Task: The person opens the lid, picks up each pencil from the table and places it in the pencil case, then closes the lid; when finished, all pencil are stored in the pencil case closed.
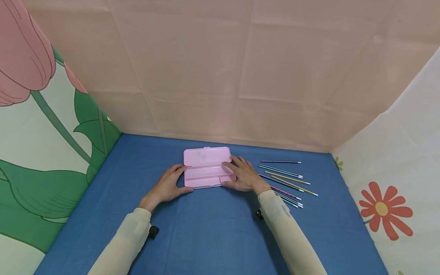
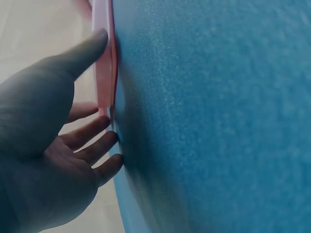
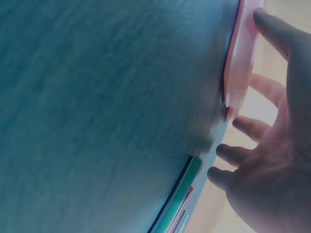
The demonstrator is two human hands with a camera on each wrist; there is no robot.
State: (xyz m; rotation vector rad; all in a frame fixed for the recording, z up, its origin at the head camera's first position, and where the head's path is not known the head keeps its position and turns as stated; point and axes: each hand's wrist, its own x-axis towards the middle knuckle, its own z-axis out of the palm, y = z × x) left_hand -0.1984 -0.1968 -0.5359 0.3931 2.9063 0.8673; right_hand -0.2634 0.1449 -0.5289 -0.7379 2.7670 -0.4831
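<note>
A pink plastic pencil case [image 1: 203, 172] lies unfolded on the blue cloth, its lid [image 1: 206, 156] laid back behind the divided tray. At its left end, my left hand [image 1: 167, 186] has the thumb on the front wall and the fingers spread along the side. My right hand [image 1: 245, 177] is at the other end, thumb by the front right corner and index finger reaching over the tray's right part. In both wrist views the fingers look loosely extended beside the case [image 2: 103, 80]. The tray compartments in sight hold nothing.
Several pencils [image 1: 287, 178] with pale ends lie in a loose fan to the right, some partly behind my right hand and forearm. A beige cloth wall [image 1: 233, 95] rises behind the table. Flower-printed cloths [image 1: 412, 168] stand at the sides.
</note>
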